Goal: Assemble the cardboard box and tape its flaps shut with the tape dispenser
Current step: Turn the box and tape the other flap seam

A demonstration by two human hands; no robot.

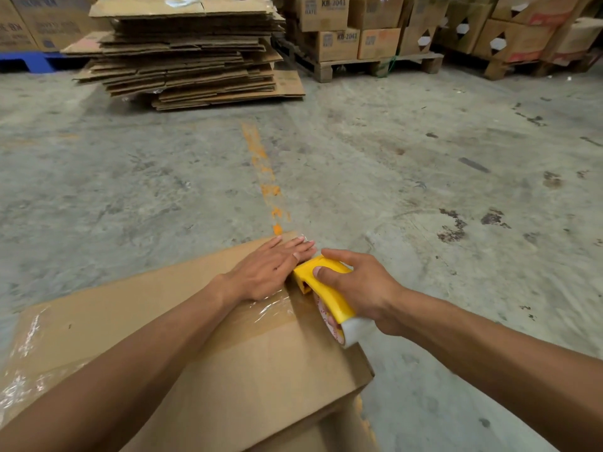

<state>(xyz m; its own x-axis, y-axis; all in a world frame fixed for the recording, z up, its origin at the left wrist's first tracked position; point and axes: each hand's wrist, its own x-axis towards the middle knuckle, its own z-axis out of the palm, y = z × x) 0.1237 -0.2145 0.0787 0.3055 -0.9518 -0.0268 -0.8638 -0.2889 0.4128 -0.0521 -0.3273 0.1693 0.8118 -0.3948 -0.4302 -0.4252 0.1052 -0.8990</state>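
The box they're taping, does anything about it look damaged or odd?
Slightly. The tape on the box is wrinkled beside the left hand, and crumpled old tape clings to the box's left edge. The right hand grips the dispenser.

Both bare forearms reach up from the bottom of the frame toward its centre. The left hand (pixel 273 268) lies palm down just left of centre, fingers straight, held together and pointing to the upper right. The right hand (pixel 358 285), just right of centre, is curled in a grasp, its thumb stretched toward the left hand, nearly touching it.
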